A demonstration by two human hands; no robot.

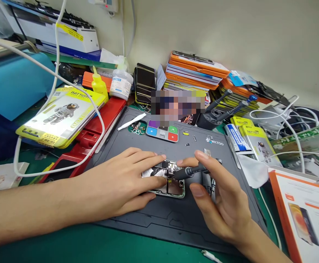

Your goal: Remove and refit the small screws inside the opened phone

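Note:
An opened phone (pixel 176 188) lies on the dark grey mat (pixel 159 215), its inner parts showing. My left hand (pixel 121 182) rests over the phone's left part with its fingers stretched out, pressing it to the mat. A dark screwdriver (pixel 188 172) slants over the phone, its tip down at the inner parts near my left fingertips. Beside the tool, my right hand (pixel 222 197) has its thumb and fingers apart, with the forefinger along the handle's upper side. Whether the right fingers grip the handle is hard to make out.
A coloured tray (pixel 162 132), a white pry tool (pixel 132 121) and small parts lie at the mat's back. Battery boxes (pixel 63 115) and a white cable stand left. A tool holder (pixel 210 118) is behind; an orange-white box (pixel 302 215) is at right.

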